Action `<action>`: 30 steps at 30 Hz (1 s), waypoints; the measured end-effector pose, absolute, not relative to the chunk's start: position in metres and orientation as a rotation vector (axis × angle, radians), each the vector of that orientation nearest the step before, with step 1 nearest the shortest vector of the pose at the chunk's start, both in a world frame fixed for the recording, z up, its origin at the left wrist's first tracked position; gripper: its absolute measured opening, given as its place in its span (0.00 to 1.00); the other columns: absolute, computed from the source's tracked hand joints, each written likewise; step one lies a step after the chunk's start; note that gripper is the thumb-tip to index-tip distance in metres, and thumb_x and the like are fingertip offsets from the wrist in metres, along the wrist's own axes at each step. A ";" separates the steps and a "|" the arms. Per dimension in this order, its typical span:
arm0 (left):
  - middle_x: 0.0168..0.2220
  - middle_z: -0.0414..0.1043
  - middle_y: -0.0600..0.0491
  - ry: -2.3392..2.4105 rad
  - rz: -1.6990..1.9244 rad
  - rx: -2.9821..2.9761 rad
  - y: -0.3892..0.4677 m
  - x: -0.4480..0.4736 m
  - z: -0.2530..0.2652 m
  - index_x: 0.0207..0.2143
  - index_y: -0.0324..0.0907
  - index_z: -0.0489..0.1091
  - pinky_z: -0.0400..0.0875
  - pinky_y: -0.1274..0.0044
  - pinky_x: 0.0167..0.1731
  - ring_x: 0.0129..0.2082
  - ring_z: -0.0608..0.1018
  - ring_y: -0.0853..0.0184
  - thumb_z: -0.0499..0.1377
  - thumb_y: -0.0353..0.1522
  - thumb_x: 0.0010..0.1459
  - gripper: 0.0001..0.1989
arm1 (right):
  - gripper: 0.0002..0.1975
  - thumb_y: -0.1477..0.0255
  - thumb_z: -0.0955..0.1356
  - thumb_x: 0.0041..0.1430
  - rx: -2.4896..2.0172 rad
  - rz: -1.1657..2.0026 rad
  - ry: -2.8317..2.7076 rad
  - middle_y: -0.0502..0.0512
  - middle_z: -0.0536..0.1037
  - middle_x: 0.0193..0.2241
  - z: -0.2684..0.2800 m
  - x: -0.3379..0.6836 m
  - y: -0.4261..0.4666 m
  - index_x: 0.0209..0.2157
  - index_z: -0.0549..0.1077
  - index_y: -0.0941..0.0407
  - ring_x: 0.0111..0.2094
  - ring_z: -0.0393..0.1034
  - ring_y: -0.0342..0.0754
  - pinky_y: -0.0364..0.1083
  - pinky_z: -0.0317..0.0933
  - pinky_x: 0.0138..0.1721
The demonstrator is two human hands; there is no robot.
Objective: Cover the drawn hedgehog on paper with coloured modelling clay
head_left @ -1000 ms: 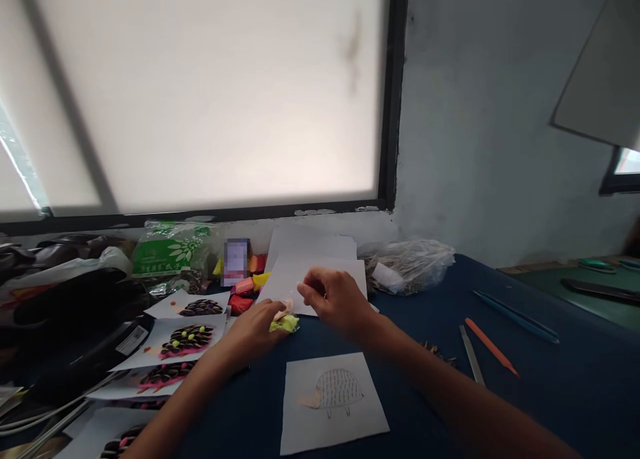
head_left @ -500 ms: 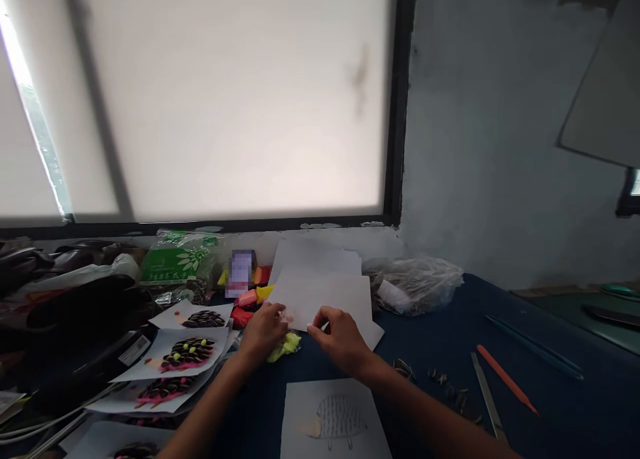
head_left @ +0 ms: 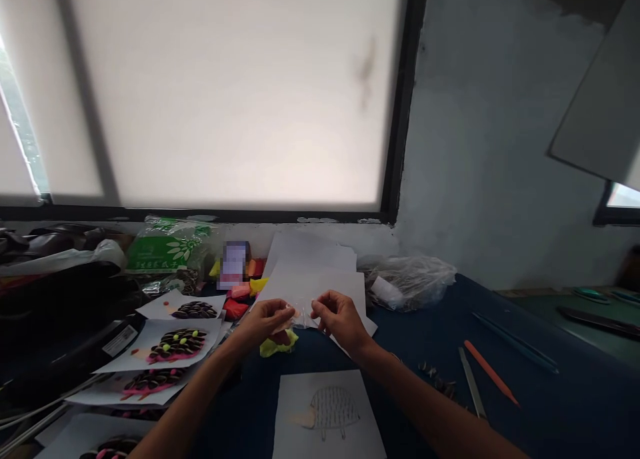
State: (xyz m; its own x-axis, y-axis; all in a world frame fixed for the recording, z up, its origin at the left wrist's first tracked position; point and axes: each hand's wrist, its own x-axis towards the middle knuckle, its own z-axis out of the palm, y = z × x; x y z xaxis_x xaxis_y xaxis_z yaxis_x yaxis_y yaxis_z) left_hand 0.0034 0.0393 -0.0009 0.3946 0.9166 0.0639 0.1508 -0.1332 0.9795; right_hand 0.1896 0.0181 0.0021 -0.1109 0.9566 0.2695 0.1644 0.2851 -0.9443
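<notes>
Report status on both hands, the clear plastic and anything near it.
Left hand holding clear plastic. Right hand pinched at its edge, hold unclear. Yellow item just below left hand; animal drawing flat, nearer the camera.

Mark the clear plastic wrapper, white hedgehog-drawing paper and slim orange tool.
Clear plastic wrapper (head_left: 303, 318), head view: crinkled middle.
White hedgehog-drawing paper (head_left: 333, 411), head view: drawn body.
Slim orange tool (head_left: 492, 373), head view: mid-shaft.

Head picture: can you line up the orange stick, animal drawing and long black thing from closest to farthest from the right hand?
1. Animal drawing, just below the right hand in view.
2. Orange stick, out to the right.
3. Long black thing, near the right edge.
</notes>
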 end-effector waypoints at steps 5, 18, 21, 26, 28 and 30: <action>0.16 0.65 0.61 0.944 0.896 1.531 0.044 -0.002 -0.003 0.26 0.39 0.67 0.62 0.82 0.18 0.17 0.72 0.72 0.67 0.56 0.40 0.29 | 0.12 0.63 0.69 0.54 -1.087 0.994 -1.460 0.51 0.75 0.26 -0.003 0.190 0.022 0.26 0.67 0.57 0.19 0.65 0.40 0.38 0.55 0.17; 0.22 0.73 0.58 0.839 0.926 1.411 0.043 0.007 -0.008 0.35 0.41 0.67 0.64 0.81 0.20 0.18 0.73 0.72 0.71 0.48 0.41 0.27 | 0.11 0.65 0.71 0.51 -1.106 1.117 -1.335 0.52 0.78 0.26 -0.003 0.184 0.015 0.26 0.67 0.57 0.19 0.66 0.40 0.38 0.56 0.18; 0.20 0.71 0.59 0.825 0.932 1.381 0.040 0.007 -0.005 0.33 0.43 0.63 0.66 0.80 0.22 0.18 0.73 0.72 0.71 0.49 0.41 0.27 | 0.10 0.67 0.72 0.47 -1.106 1.128 -1.301 0.50 0.76 0.23 -0.003 0.183 0.016 0.25 0.67 0.57 0.18 0.64 0.39 0.38 0.54 0.18; 0.20 0.71 0.60 0.815 0.925 1.360 0.035 0.007 -0.001 0.34 0.43 0.62 0.66 0.81 0.23 0.20 0.74 0.71 0.70 0.48 0.43 0.26 | 0.10 0.68 0.72 0.46 -1.093 1.183 -1.240 0.50 0.76 0.24 -0.002 0.185 0.016 0.27 0.68 0.57 0.19 0.62 0.39 0.38 0.53 0.18; 0.21 0.70 0.60 0.821 0.935 1.356 0.034 0.008 0.000 0.36 0.43 0.63 0.66 0.81 0.22 0.21 0.74 0.72 0.70 0.47 0.44 0.26 | 0.10 0.68 0.71 0.46 -1.093 1.199 -1.220 0.51 0.76 0.25 -0.002 0.185 0.016 0.27 0.68 0.57 0.19 0.62 0.38 0.38 0.53 0.18; 0.23 0.70 0.61 0.826 0.947 1.353 0.034 0.008 0.000 0.39 0.43 0.63 0.66 0.81 0.22 0.21 0.74 0.72 0.70 0.46 0.44 0.26 | 0.11 0.67 0.71 0.47 -1.096 1.208 -1.207 0.52 0.77 0.27 -0.002 0.185 0.016 0.28 0.68 0.57 0.19 0.63 0.38 0.39 0.53 0.19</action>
State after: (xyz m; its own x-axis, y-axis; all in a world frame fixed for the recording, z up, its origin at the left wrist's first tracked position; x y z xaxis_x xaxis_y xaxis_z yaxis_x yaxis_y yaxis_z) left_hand 0.0083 0.0337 0.0000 0.4111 0.9103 0.0477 -0.0765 -0.0177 0.9969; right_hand 0.1850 0.0161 -0.0019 -0.0215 0.9973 0.0699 -0.0700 0.0682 -0.9952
